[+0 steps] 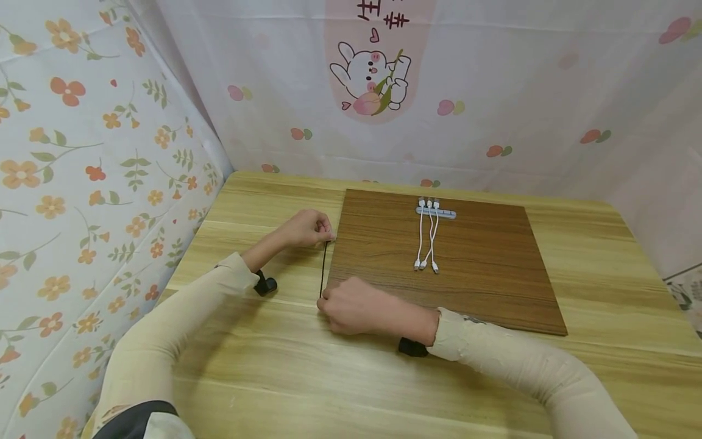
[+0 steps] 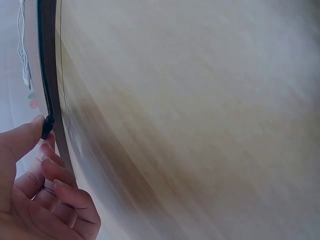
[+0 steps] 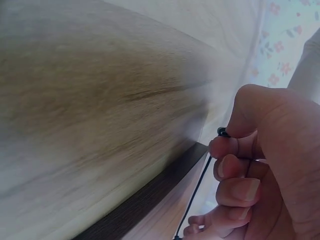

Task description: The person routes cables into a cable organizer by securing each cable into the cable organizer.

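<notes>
A thin black cable (image 1: 323,271) stretches straight between the two hands, alongside the left edge of a dark brown wooden board (image 1: 482,262). My left hand (image 1: 308,229) pinches its far end between thumb and forefinger; a small black tip (image 2: 47,128) shows there in the left wrist view. At the near end, by the board's front left corner, my right hand (image 1: 353,306) pinches the cable with its other fingers curled. The right wrist view shows a black end piece (image 3: 223,132) at the thumb and forefinger.
On the board, several white cables (image 1: 420,241) hang side by side from a pale blue clip strip (image 1: 448,214). The board lies on a light wood table (image 1: 263,366). Patterned curtains (image 1: 263,73) stand behind and at the left.
</notes>
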`<state>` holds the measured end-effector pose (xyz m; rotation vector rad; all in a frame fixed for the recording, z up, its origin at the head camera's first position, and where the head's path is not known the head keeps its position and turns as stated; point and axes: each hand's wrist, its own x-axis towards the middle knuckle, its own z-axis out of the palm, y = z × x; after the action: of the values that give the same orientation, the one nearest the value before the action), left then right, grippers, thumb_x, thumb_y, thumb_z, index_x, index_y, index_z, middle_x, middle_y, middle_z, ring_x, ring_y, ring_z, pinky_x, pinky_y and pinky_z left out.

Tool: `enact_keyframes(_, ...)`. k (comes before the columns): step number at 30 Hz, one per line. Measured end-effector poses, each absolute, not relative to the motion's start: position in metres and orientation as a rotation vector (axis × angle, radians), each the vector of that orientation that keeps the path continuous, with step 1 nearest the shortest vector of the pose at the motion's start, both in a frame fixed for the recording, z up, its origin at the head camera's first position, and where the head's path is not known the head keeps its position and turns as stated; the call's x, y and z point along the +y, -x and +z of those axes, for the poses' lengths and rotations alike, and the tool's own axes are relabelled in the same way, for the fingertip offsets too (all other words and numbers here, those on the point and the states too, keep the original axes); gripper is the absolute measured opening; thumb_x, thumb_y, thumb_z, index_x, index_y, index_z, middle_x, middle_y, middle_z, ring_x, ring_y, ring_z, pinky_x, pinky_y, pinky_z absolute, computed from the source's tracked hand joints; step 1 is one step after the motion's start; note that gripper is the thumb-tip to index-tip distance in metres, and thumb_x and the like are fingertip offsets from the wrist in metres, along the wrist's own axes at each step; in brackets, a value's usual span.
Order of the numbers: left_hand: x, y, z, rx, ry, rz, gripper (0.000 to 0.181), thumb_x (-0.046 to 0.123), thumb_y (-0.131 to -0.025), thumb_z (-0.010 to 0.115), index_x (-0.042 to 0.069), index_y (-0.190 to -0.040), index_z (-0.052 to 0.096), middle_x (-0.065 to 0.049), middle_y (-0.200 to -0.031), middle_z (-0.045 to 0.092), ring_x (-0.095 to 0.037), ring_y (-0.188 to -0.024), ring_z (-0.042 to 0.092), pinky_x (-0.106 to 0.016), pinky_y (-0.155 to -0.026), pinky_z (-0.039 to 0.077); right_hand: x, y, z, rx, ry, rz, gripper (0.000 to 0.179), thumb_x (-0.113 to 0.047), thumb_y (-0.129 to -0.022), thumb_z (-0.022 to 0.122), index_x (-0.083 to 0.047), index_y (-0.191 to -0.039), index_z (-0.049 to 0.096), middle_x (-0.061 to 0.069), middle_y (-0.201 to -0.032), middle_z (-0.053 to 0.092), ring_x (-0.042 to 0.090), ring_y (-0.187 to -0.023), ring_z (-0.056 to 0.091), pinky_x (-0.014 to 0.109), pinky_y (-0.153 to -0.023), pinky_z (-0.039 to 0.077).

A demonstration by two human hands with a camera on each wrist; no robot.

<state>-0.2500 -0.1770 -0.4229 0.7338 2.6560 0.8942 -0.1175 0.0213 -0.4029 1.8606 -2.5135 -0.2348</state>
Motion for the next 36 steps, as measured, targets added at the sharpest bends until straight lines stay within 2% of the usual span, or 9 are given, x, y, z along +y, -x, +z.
enact_keyframes(10,-0.172,0.25,-0.418,2.656,-0.712,0.922,0.019,0.022,-0.098,0.072,0.006,-0.089,0.067,-0.003,-0.076,0.061,-0.016,-0.061,0.053,-0.032,-0.065,0.045,0.036,0.124,-0.403,-2.502,-1.864,-0.135,0.012,-0.025,-0.088,0.065,-0.013,-0.091,0.065,-0.003,-0.077,0.055,0.007,-0.053,0.041,0.026,-0.042,0.036)
enact_keyframes(16,-0.166,0.254,-0.417,2.668,-0.708,0.96,0.022,0.024,-0.098,0.073,0.007,-0.087,0.065,-0.003,-0.075,0.061,-0.017,-0.061,0.055,-0.033,-0.064,0.045,0.044,0.127,-0.401,-2.568,-1.86,-0.097,0.035,-0.024,-0.09,0.063,-0.01,-0.121,0.07,0.0,-0.089,0.064,0.007,-0.055,0.043,0.024,-0.044,0.035)
enact_keyframes(18,-0.164,0.256,-0.418,2.672,-0.702,0.969,0.022,0.025,-0.097,0.073,0.007,-0.087,0.065,-0.003,-0.075,0.061,-0.017,-0.063,0.056,-0.033,-0.064,0.045,0.047,0.127,-0.401,-2.578,-1.856,-0.096,0.037,-0.024,-0.091,0.062,-0.009,-0.123,0.07,0.001,-0.09,0.065,0.008,-0.055,0.043,0.024,-0.044,0.036)
enact_keyframes(26,-0.155,0.261,-0.418,2.706,-0.736,0.966,0.021,0.026,-0.097,0.073,0.008,-0.089,0.067,-0.003,-0.079,0.061,-0.018,-0.066,0.055,-0.032,-0.064,0.044,0.056,0.129,-0.401,-2.571,-1.829,-0.085,0.012,-0.018,-0.087,0.063,-0.01,-0.095,0.066,-0.004,-0.076,0.054,0.006,-0.052,0.037,0.022,-0.041,0.033)
enact_keyframes(36,-0.143,0.264,-0.415,2.71,-0.717,0.933,0.022,0.029,-0.097,0.073,0.008,-0.09,0.068,-0.003,-0.081,0.061,-0.018,-0.069,0.054,-0.033,-0.066,0.044,0.068,0.131,-0.4,-2.606,-1.812,-0.16,0.015,-0.021,-0.092,0.065,-0.008,-0.097,0.066,-0.002,-0.077,0.057,0.006,-0.05,0.035,0.024,-0.041,0.033)
